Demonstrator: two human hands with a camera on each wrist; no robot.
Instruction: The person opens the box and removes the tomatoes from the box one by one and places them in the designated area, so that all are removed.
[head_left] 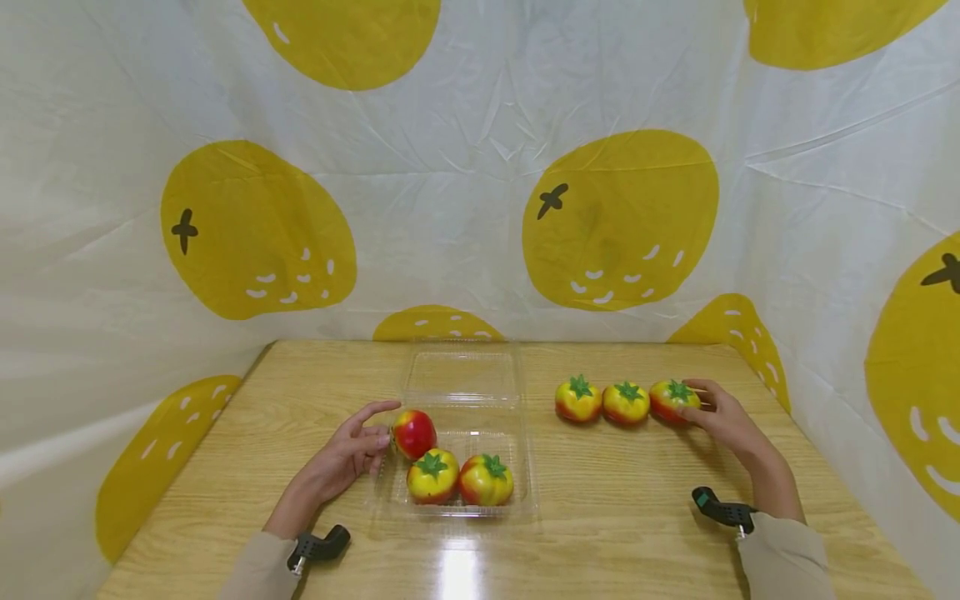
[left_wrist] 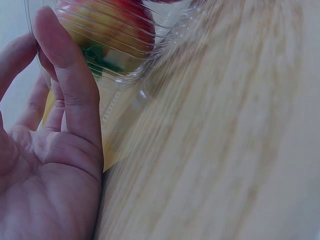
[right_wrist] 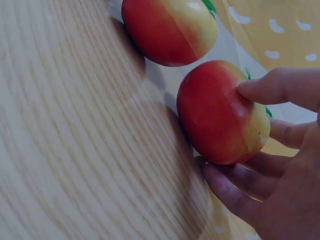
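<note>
My right hand (head_left: pixel 723 421) holds a yellow-and-red toy tomato (right_wrist: pixel 220 112) with a green leafy top, thumb on one side and fingers on the other. It is the rightmost of three in a row; the middle tomato (head_left: pixel 626 404) and left tomato (head_left: pixel 577 402) sit beside it. Beside the left wall of a clear plastic container (head_left: pixel 525 500), my left hand (head_left: pixel 341 458) touches the edge with fingers mostly straight. Inside, a redder tomato (head_left: pixel 415 433) lies tipped, leafy top leftward. Two more, the front left tomato (head_left: pixel 432 477) and front right tomato (head_left: pixel 487 481), stand leaf-up.
The container's clear lid (head_left: pixel 461 372) lies folded back toward the rear of the wooden table (head_left: pixel 600 517). A white curtain (head_left: pixel 450 208) with yellow fruit prints hangs behind and along both sides. A black wrist mount is strapped to each forearm.
</note>
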